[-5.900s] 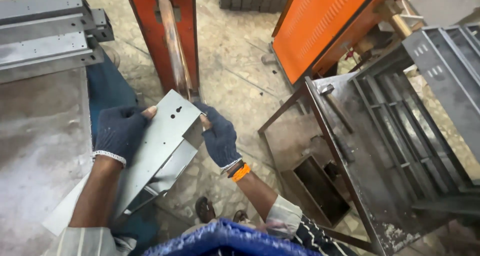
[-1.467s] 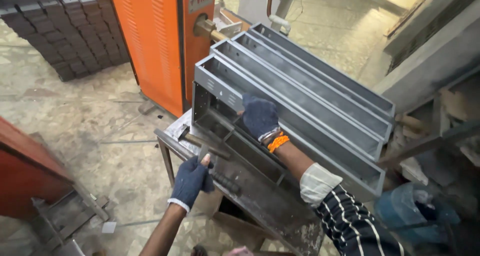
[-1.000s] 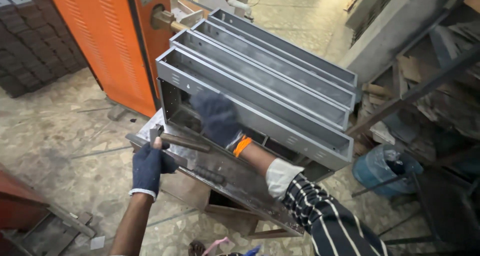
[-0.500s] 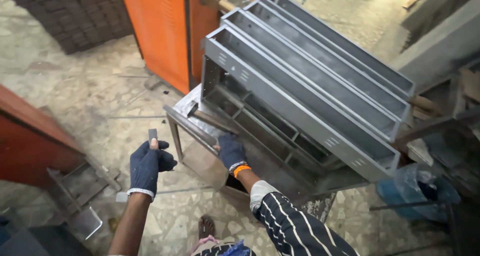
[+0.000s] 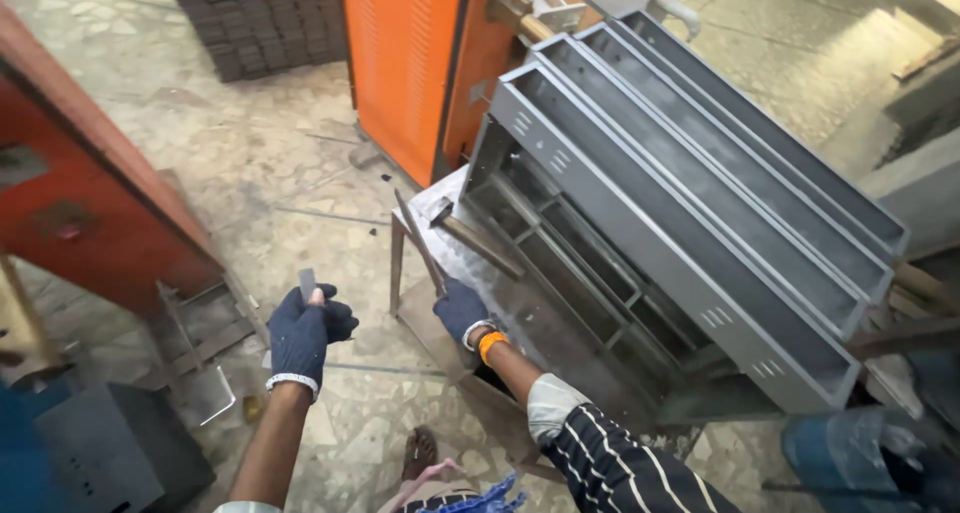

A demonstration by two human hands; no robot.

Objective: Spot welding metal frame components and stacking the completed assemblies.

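A stack of long grey sheet-metal channel cabinets [image 5: 700,203] fills the right of the view, lying tilted with their long axis running from upper left to lower right, open sides up. Behind them stands an orange machine housing [image 5: 410,63], and at left a red steel frame [image 5: 90,193] slants over the stone floor [image 5: 250,143]. The cabinets rest on a small metal desk [image 5: 440,223], on which a hammer [image 5: 470,238] lies near the front corner. A thin flat metal bar [image 5: 420,245] leans up from that corner, its length pointing away and to the left; the right hand [image 5: 462,311], in a dark blue glove, has its fingers wrapped round the bar's lower end. The left hand [image 5: 302,331], gloved alike, is well apart to the left, fingers curled closed round a small grey metal piece [image 5: 308,282] that sticks up past the thumb. The right hand is the nearer to the cabinets, which lie just up and right of it.
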